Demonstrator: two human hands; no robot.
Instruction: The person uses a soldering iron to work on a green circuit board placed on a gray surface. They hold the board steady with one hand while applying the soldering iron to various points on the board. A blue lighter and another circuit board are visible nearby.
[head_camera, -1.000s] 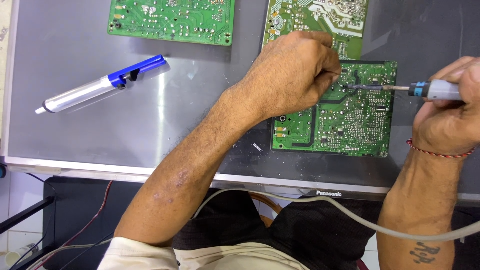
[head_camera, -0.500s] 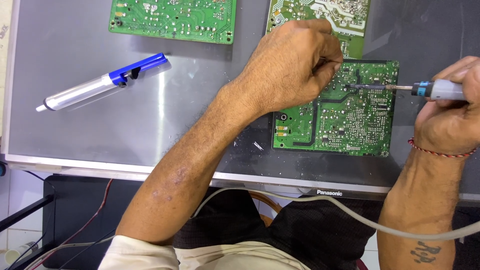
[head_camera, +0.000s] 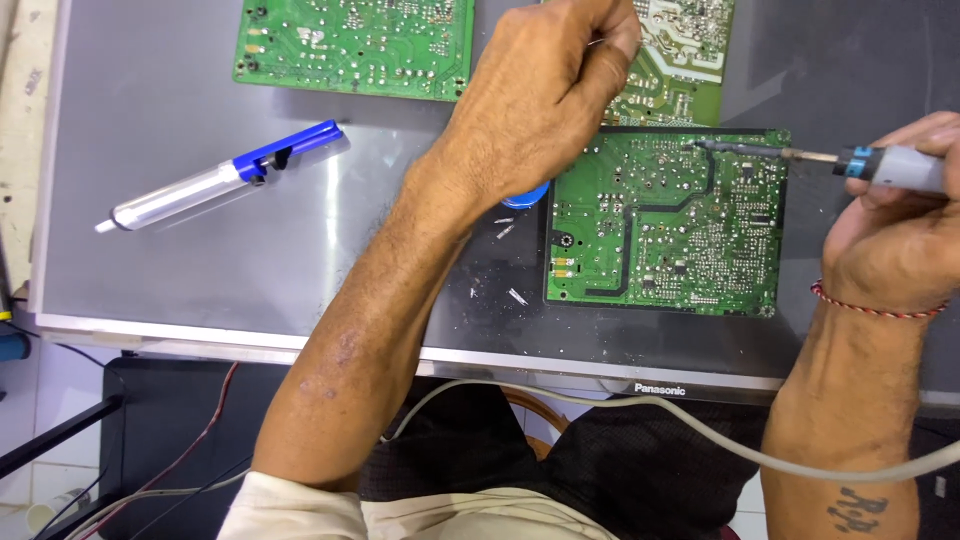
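Observation:
A green circuit board (head_camera: 665, 230) lies solder side up on a grey metal panel (head_camera: 150, 280). My right hand (head_camera: 885, 240) grips a soldering iron (head_camera: 890, 165) by its grey and blue handle. The iron's tip rests on the board's far edge near the top middle. My left hand (head_camera: 545, 100) hovers over the board's far left corner with its fingers pinched together. A thin strand of solder wire (head_camera: 597, 42) shows at its fingertips. Part of a blue round object (head_camera: 527, 197) peeks out from under that hand.
A blue and silver desoldering pump (head_camera: 225, 180) lies to the left on the panel. Two more green boards (head_camera: 355, 45) (head_camera: 685, 60) sit at the far edge. Small metal clippings (head_camera: 505, 230) are scattered beside the near board. The iron's grey cord (head_camera: 650, 410) crosses my lap.
My left hand has drawn back from the iron's tip, up and to the left, uncovering the board's upper left part. The iron has stayed on the board.

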